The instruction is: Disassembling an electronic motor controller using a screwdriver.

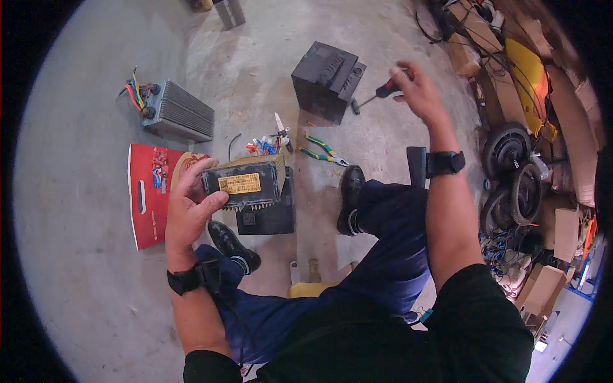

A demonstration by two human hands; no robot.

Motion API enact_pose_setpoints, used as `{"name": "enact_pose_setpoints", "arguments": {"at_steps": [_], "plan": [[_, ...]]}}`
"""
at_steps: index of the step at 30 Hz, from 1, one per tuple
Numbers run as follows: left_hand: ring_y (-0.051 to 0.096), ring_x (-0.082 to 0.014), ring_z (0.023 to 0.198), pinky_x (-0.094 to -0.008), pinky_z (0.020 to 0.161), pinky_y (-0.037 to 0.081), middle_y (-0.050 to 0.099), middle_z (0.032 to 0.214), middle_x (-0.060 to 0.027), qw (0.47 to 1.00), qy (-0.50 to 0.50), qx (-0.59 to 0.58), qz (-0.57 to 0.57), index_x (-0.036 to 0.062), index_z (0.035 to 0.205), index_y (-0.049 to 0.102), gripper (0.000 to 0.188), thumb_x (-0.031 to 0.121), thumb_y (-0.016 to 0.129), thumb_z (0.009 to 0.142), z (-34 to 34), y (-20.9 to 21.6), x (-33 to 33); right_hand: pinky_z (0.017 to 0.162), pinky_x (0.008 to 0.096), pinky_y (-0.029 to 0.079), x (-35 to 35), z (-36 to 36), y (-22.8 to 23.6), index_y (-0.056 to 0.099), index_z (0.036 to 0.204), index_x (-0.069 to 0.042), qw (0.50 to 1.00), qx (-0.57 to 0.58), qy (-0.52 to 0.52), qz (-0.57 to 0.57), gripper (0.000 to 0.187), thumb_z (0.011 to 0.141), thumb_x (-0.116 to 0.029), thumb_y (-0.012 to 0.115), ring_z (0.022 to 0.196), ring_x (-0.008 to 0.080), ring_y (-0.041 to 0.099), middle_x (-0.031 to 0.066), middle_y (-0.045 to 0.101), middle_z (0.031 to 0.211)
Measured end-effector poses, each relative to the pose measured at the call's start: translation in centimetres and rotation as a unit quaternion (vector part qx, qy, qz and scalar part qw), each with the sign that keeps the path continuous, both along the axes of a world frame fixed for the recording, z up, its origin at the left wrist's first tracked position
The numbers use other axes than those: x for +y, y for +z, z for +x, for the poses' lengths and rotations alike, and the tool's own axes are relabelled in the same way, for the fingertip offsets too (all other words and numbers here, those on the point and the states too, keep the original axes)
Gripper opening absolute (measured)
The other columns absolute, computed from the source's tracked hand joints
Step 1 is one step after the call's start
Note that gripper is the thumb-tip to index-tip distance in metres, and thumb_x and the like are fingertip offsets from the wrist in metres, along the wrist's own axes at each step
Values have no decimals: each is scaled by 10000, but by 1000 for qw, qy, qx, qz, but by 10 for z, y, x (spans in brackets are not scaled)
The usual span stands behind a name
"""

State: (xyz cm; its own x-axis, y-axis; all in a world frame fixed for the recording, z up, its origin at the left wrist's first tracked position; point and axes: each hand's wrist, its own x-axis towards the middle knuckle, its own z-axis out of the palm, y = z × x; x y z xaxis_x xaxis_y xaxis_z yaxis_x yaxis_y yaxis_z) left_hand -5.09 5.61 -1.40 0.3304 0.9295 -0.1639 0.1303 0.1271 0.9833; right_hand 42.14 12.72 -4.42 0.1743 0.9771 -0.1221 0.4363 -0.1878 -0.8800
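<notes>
My left hand (186,207) grips a dark finned metal box (269,185) by its left end, thumb on the face that carries a yellow label. Beneath that box a black case (268,220) rests on the floor, partly covered. Raised over the floor at the right, my right hand (418,92) is closed around a screwdriver (385,89) with a dark and red handle. Its shaft points left toward a large black battery-like block (324,83). Green-handled pliers (324,152) lie between the two hands. A cluster of coloured wire connectors (262,145) shows just behind the held box.
On the left stand a grey finned box with coloured wires (185,112) and a red bag (150,220). An open utility knife (281,127) lies by the connectors. Wheels (506,150), cardboard (543,290) and cables are piled along the right. My shoes flank the work.
</notes>
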Motion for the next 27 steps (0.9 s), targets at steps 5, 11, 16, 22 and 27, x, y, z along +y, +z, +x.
{"name": "enact_pose_setpoints", "arguments": {"at_steps": [5,11,16,22,27], "plan": [[612,-199,1104,-315,951,498,613,1199,-107,999,-7,31,-36,-19,1379,479,649,103,787,821,0,6,1,601,294,554,-4,-4,8,563,1196,20,995,-91,-36,15,388,993,-310,589,813,164,680,88,689,914],[609,-199,1103,-324,968,487,610,1209,-108,1000,0,23,-1,-25,1363,496,656,149,812,814,-1,1,0,563,288,521,-1,-3,8,587,1132,17,995,-71,-63,23,377,994,-334,588,692,153,656,90,686,878],[592,-196,1135,-330,997,466,604,1225,-109,1000,7,10,-15,-36,1354,500,673,173,828,804,-2,1,-1,561,289,499,2,-3,6,587,1125,12,992,-95,-75,29,375,1002,-342,578,652,146,639,84,687,862],[586,-201,1145,-328,1002,457,605,1219,-107,1000,5,2,-18,-45,1356,494,673,166,825,809,-5,0,-2,587,292,510,9,-3,-5,592,1110,-4,993,-38,-102,51,320,1002,-305,583,655,150,645,82,697,897],[570,-206,1177,-331,1028,439,580,1262,-115,1000,12,-7,-6,-54,1358,488,681,176,824,812,-4,-2,-2,610,285,515,12,-6,-9,598,1111,-18,994,-48,-87,33,262,992,-251,587,701,147,660,76,698,915]]}}
